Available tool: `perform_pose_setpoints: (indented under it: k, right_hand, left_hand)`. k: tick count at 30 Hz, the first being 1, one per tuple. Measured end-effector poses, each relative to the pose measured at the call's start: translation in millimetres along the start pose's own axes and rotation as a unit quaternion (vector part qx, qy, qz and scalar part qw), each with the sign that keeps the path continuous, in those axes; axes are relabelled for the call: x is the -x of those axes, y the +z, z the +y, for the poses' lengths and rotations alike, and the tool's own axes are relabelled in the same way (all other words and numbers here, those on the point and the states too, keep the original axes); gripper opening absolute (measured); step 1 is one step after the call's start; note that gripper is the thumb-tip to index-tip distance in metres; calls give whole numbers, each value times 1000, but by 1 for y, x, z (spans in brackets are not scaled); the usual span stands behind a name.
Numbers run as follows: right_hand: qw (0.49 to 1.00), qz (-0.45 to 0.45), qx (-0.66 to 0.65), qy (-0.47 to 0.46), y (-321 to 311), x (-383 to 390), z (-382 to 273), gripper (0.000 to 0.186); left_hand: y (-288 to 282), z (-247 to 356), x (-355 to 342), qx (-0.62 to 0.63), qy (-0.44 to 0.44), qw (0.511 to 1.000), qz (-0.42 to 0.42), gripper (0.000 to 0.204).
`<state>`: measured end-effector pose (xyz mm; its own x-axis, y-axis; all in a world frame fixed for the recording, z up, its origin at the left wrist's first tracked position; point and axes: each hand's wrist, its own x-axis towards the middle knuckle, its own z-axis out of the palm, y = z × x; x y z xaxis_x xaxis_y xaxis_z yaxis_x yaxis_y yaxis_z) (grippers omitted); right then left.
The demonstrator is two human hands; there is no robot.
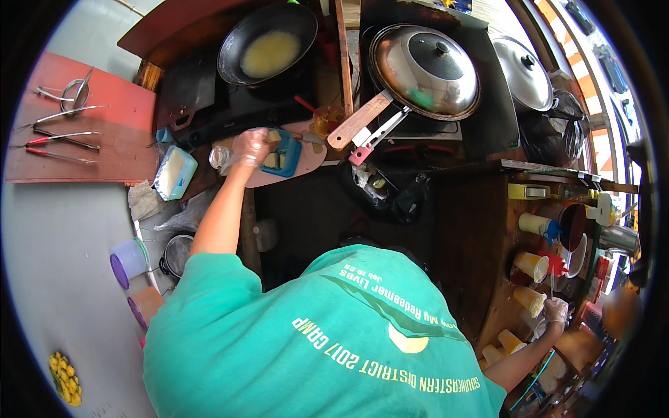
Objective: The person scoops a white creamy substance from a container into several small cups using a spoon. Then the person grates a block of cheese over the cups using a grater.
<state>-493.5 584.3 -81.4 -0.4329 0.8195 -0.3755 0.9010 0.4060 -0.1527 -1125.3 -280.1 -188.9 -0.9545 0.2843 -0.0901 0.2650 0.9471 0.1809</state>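
My left hand (pixel 251 148), in a clear plastic glove, is closed at the near-left rim of a blue rectangular tub (pixel 287 159). A small brownish piece shows at its fingertips, its kind unclear. Pale pieces lie in the tub, which rests on a pink board (pixel 310 159). Far to the right, my right hand (pixel 555 311), also gloved, is closed near a thin upright stick-like piece beside a red item (pixel 555 265). What its fingers hold is too small to make out. A cup with yellowish contents (pixel 529 301) stands close to it.
A black wok (pixel 293 35) with yellowish liquid sits at the back; right of it are a lidded pan (pixel 456 76) and another lidded pot (pixel 512 76). Tongs and a strainer (pixel 75 94) lie on a red surface. A black bag (pixel 390 198) hangs below the stove.
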Motion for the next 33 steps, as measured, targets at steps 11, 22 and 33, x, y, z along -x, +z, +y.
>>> perform_pose_setpoints:
  k: [11,22,33]
  right_hand:
    - [982,56,46,-176,-3,48,-50,30]
    - [982,116,79,-130,7,89,-49,35]
    - [977,136,9,-166,53,81,-37,31]
  left_hand:
    - [-72,182,131,796,-53,590,-125,38]
    - [5,440,168,823,-69,413,-384,36]
    - [52,630,216,640,12,629,-442,36]
